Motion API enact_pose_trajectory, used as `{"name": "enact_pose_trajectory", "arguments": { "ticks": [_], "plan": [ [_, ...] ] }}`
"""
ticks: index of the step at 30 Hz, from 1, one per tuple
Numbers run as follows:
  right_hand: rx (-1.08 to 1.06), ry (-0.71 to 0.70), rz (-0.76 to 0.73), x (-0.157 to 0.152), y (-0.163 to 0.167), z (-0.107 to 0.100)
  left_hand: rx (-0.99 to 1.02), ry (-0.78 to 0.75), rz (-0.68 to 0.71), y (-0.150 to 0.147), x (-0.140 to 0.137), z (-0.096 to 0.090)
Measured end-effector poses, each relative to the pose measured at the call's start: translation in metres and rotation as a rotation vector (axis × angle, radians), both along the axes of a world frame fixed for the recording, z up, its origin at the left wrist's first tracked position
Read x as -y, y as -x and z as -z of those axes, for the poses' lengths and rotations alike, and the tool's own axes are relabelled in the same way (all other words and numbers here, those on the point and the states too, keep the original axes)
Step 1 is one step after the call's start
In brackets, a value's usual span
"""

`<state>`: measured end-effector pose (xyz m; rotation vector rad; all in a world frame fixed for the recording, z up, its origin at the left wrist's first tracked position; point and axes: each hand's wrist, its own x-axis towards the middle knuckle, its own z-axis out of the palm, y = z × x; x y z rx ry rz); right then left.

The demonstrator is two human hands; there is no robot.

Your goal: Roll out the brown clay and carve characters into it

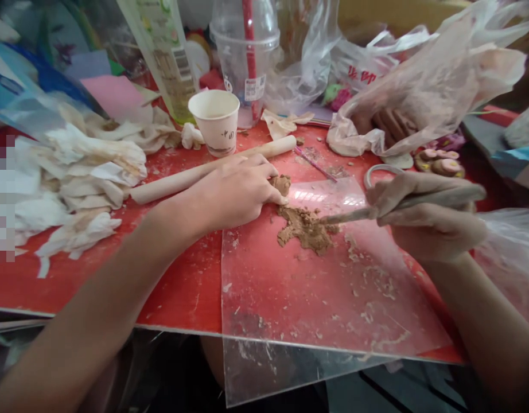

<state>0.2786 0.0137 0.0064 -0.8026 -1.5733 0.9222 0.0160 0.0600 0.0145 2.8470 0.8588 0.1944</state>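
My left hand (pixel 236 186) is closed, fingertips round a small lump of brown clay (pixel 282 183) at the far left part of a clear acrylic sheet (pixel 299 292). A crumbly heap of softer brown clay (pixel 307 232) is spread just in front of that lump. In my right hand (pixel 428 221) is a clay knife (pixel 440 198), held by its thick grey handle. The thin blade points left, its tip touching or resting in the heap's right side.
Behind my left hand lies a wooden rolling pin (pixel 217 170), with a paper cup (pixel 215 123) beyond it. Crumpled tissues (pixel 84 172) are piled at left. A plastic bag of brown clay (pixel 389 123) and a ring-shaped item (pixel 380 170) sit at right. The sheet overhangs the red table's front edge.
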Motion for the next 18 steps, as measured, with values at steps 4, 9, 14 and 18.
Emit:
{"name": "enact_pose_trajectory", "arguments": {
  "ticks": [4, 9, 14, 18],
  "plan": [
    [-0.15, 0.062, 0.091, -0.007, 0.006, 0.004, 0.023, 0.057, -0.036, -0.003, -0.001, 0.002],
    [-0.405, 0.253, 0.126, -0.009, 0.021, 0.016, 0.039, 0.169, -0.087, -0.005, -0.004, 0.004],
    [-0.451, 0.359, 0.11, -0.01, 0.026, 0.02, 0.029, 0.279, -0.126, -0.007, -0.006, 0.004],
    [-0.489, 0.364, 0.145, -0.011, 0.031, 0.02, 0.011, 0.32, -0.087, -0.009, -0.003, 0.004]
  ]
}}
